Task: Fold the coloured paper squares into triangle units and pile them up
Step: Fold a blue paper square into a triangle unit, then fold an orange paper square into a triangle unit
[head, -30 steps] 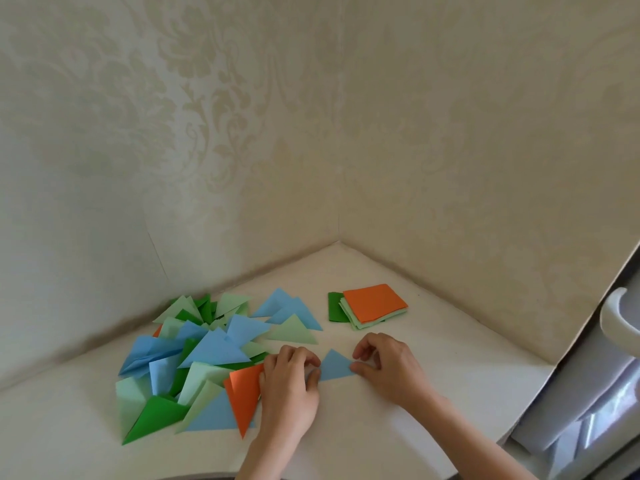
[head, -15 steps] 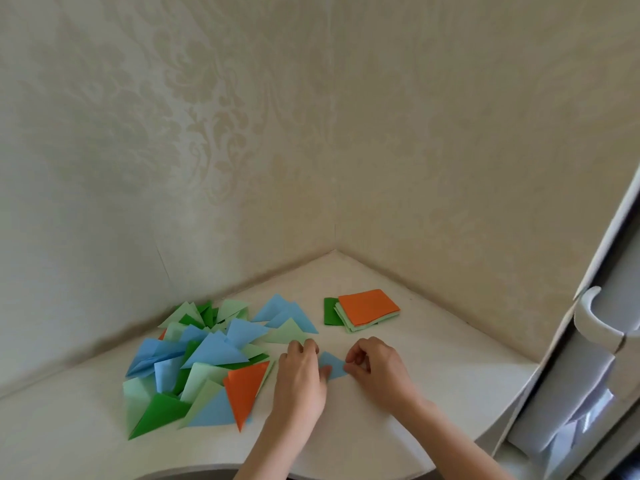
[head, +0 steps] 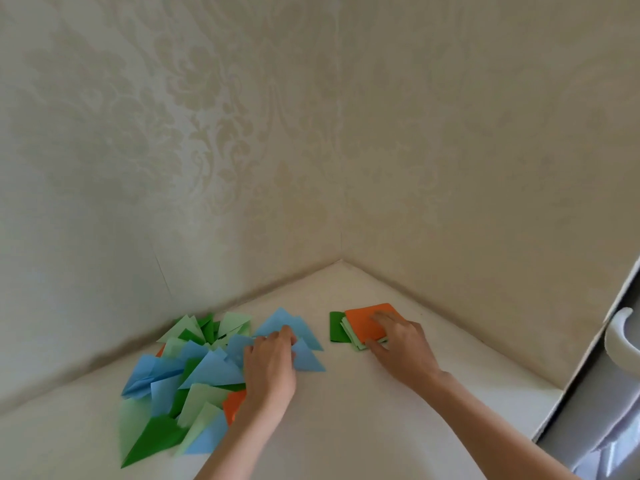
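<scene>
A loose pile of folded triangle units (head: 194, 386) in blue, light green, dark green and orange lies on the left of the white table (head: 346, 427). My left hand (head: 272, 365) is at the pile's right edge, its curled fingertips holding the left side of a blue triangle (head: 306, 358) that lies flat there. A small stack of paper squares (head: 363, 325), orange on top with light green below, sits to the right. A dark green square (head: 336, 326) sticks out from its left side. My right hand (head: 398, 337) rests on the orange top sheet with fingers laid flat and thumb at the stack's near edge.
The table fits into a corner of two patterned cream walls (head: 341, 258). A white door with a curved handle (head: 621, 336) stands at the right, past the table's edge. Bare table surface lies between the hands and toward me.
Both hands left the middle of the table. The left carried the folded blue triangle up to the pile's right edge. The right reached back to the stack of squares.
</scene>
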The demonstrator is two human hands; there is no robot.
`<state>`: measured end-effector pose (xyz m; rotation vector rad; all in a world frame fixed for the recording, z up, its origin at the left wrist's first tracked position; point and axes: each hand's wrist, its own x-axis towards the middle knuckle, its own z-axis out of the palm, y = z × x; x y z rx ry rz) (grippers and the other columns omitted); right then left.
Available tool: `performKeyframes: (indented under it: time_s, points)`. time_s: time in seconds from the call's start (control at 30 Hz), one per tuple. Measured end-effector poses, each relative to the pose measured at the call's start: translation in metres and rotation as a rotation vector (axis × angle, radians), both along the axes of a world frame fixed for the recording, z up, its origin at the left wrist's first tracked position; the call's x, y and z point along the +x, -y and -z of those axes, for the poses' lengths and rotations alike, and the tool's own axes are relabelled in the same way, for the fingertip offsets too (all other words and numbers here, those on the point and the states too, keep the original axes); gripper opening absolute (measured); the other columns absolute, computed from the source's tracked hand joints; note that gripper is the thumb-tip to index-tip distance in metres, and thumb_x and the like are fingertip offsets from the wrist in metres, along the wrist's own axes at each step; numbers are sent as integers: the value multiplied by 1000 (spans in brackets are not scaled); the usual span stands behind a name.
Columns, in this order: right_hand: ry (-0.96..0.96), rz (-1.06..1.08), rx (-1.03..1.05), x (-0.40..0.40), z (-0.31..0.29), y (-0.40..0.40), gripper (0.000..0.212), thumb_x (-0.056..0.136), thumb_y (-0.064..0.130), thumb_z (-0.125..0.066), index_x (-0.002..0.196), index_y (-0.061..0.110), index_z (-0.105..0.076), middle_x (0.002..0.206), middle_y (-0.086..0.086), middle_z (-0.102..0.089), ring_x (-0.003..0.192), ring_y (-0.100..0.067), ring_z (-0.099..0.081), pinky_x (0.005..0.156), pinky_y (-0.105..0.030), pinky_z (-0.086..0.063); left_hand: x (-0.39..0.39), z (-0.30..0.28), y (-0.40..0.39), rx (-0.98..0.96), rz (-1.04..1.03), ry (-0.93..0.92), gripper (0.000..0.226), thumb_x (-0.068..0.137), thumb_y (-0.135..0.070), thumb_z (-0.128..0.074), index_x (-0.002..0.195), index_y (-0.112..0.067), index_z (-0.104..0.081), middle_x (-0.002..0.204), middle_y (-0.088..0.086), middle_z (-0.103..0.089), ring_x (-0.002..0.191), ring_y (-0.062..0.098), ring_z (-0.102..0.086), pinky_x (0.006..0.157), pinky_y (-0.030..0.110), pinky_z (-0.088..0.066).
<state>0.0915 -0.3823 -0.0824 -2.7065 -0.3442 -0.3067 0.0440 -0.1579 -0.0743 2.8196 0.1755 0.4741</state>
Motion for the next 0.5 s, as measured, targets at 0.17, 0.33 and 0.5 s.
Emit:
performKeyframes:
  time_s: [0.17,0.33,0.5]
  points:
    - [-60,11,-71,9,4,-2,56,92,49,-50,141,26,-38,144,9,-43,127,-13,-44,103,-33,-27,14,4,-13,34,-27,-15,13,96,-16,-46,102,-27,-47,100,-11,-59,92,14,-49,74,26,-28]
    - [-22,13,-55,7,9,-1,41,92,49,-49,128,30,-54,134,13,-53,123,-9,-47,98,-33,-29,18,11,-12,43,-24,34,26,92,-10,-51,111,-26,-48,107,-8,-54,97,16,-48,77,25,-30]
    - [56,19,-37,5,12,-2,29,97,40,-43,113,33,-66,129,14,-57,118,-8,-51,98,-33,-30,18,16,-7,50,-5,106,40,83,3,-52,111,-25,-51,105,-5,-55,93,19,-46,74,26,-27]
